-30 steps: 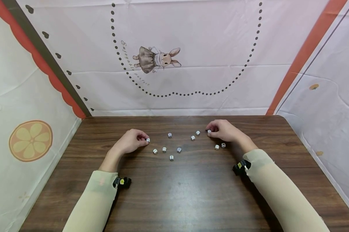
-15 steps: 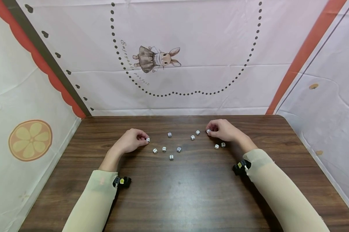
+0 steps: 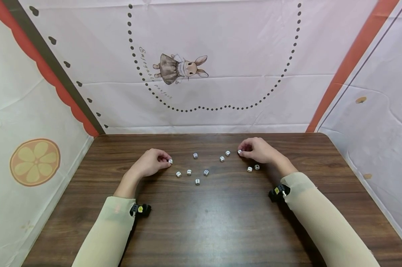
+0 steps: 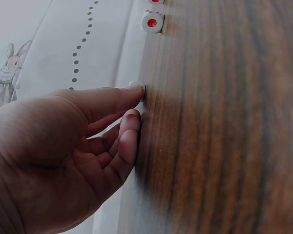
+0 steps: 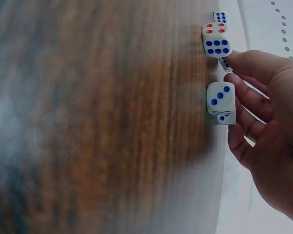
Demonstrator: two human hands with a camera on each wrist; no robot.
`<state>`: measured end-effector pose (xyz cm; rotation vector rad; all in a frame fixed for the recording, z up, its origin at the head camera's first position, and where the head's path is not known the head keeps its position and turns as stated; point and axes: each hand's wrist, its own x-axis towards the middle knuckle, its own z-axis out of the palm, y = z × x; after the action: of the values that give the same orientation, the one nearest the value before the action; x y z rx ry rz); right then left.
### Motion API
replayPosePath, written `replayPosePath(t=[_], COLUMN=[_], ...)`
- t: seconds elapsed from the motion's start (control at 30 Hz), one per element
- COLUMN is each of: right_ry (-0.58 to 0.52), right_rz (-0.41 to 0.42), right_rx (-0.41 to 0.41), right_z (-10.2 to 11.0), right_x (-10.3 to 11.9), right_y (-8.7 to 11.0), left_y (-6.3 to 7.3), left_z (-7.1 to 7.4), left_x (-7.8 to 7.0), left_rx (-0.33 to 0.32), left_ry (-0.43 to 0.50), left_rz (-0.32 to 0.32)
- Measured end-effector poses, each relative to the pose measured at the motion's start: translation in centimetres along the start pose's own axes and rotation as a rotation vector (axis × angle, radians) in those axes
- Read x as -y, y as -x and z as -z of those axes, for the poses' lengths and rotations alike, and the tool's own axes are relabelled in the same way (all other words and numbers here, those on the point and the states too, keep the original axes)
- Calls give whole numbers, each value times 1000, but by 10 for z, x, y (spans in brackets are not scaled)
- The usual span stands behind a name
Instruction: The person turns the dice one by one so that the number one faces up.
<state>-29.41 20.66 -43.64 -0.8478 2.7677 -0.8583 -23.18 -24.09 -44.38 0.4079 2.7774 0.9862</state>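
White dice with coloured pips lie on the brown wooden table [image 3: 207, 218]. On the left, the left hand [image 3: 151, 162] pinches a die [image 3: 170, 161] between thumb and fingers at the tabletop. The thumb hides most of that die [image 4: 136, 86] in the left wrist view. Toward the back right, the right hand [image 3: 258, 150] pinches another die [image 3: 239, 152] low over the wood. Two dice stand close below that hand: one die [image 3: 249, 169] and its neighbour [image 3: 257, 167]. Left of the right fingers sit one die [image 3: 228, 153] and another die [image 3: 222, 159].
Between the hands are several more dice, among them a back die [image 3: 195, 155], a front die [image 3: 197, 181] and a blue-pipped die [image 3: 206, 172]. A printed cloth [image 3: 241, 48] rises behind the table's far edge, with more cloth at both sides.
The die in the right hand has shifted very slightly to the left, and its fingers with it. The left hand and the loose dice stay as they were.
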Motion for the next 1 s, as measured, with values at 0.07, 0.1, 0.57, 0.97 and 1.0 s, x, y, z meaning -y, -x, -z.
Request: replayPosePath(t=[0.07,0.1,0.57,0.97,1.0], right_ry=[2,5,5,-23,-19], right_rz=[-3,-4,-27,-23,-22], right_rx=[4,7,21,18,18], right_z=[0,1,0,-1,-1], right_x=[0,0,-2,-2,-2], right_y=[0,0,-1,-3,-4], left_y=[0,0,0,0,0], left_z=[0,0,0,2,2], left_x=[0,0,0,-2,-2], left_rx=[-1,0,6,6,5], left_ry=[-1,-2,3,-4,-2], left_rz=[4,5,1,-6,-7])
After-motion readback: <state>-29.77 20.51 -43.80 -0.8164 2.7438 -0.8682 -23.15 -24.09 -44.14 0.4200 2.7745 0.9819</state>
